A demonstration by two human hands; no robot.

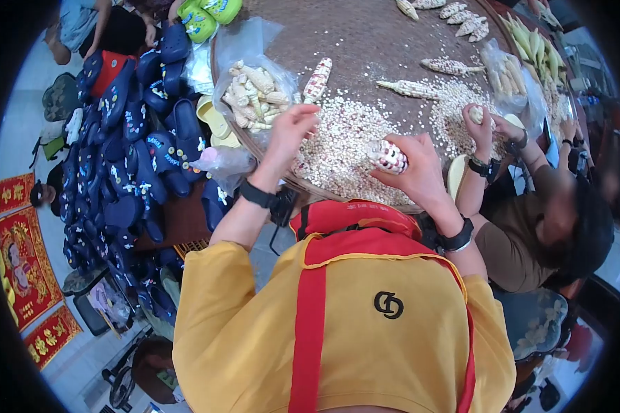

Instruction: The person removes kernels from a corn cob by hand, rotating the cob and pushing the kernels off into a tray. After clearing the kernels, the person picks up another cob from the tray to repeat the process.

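My right hand point(418, 167) is wrapped round a partly shelled corn cob point(390, 157) with white and dark red kernels. My left hand point(293, 131) is raised over the near left of the round woven tray point(358, 41), its fingers loosely bent and apart, holding nothing. Beneath and between both hands spreads a heap of loose corn kernels point(344, 148). Just beyond my left hand lies a speckled corn cob point(317, 80). Beside that hand, a clear plastic bag point(263, 100) holds stripped cobs.
A co-worker point(530, 227) at right holds a cob over another kernel pile point(455, 113). More cobs lie at the far side, with husked corn point(537, 48) at far right. Many dark blue clogs point(134, 138) are stacked at left. A red and yellow apron point(365, 296) covers my front.
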